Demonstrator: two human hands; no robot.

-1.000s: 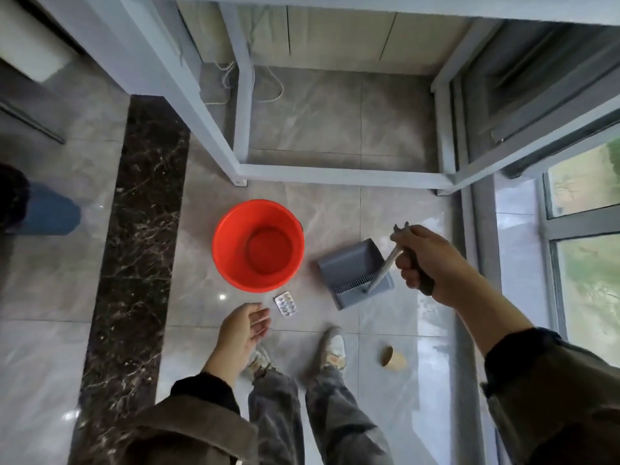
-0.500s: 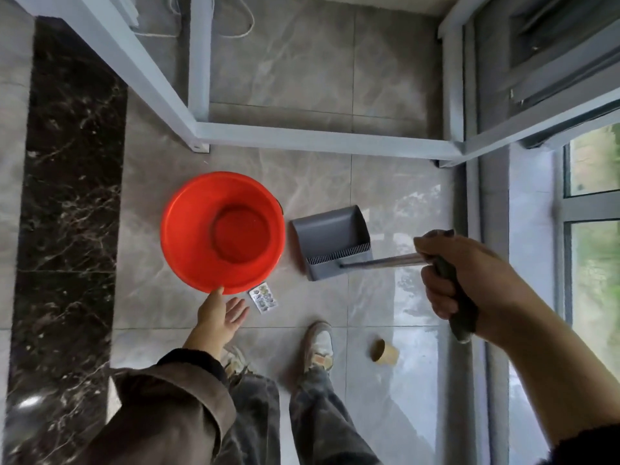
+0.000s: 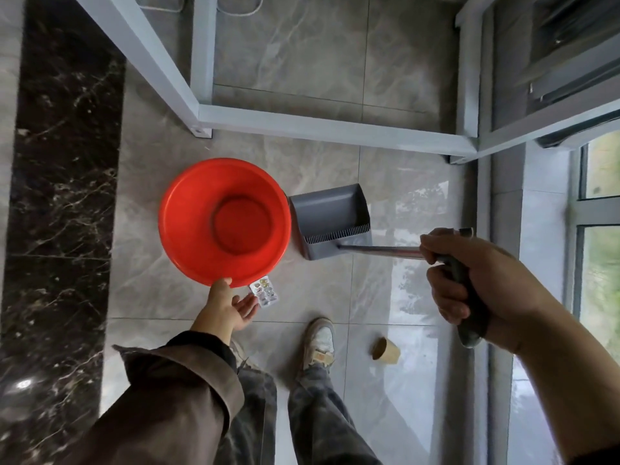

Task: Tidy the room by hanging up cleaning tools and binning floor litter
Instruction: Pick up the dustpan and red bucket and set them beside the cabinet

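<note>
A grey long-handled dustpan (image 3: 330, 218) stands on the tiled floor, its metal shaft running right into my right hand (image 3: 469, 280), which is shut on the dark grip. A round red basin (image 3: 188, 223) sits on the floor to the dustpan's left. Just below the basin lies a silver pill blister pack (image 3: 264, 290). My left hand (image 3: 225, 307) is low beside it, fingers apart and holding nothing, thumb by the basin's rim, fingertips close to the pack. A small brown paper cup (image 3: 385, 351) lies on its side near my right shoe.
A pale blue-grey metal frame (image 3: 302, 124) stands on the floor beyond the basin. A dark marble strip (image 3: 63, 196) runs along the left. A window (image 3: 600, 263) and its frame line the right side. My shoes (image 3: 318, 340) are at the bottom centre.
My view has tipped downward and closer to the floor. My left hand has lowered toward the blister pack. The dustpan's shaft has swung from upright to nearly level.
</note>
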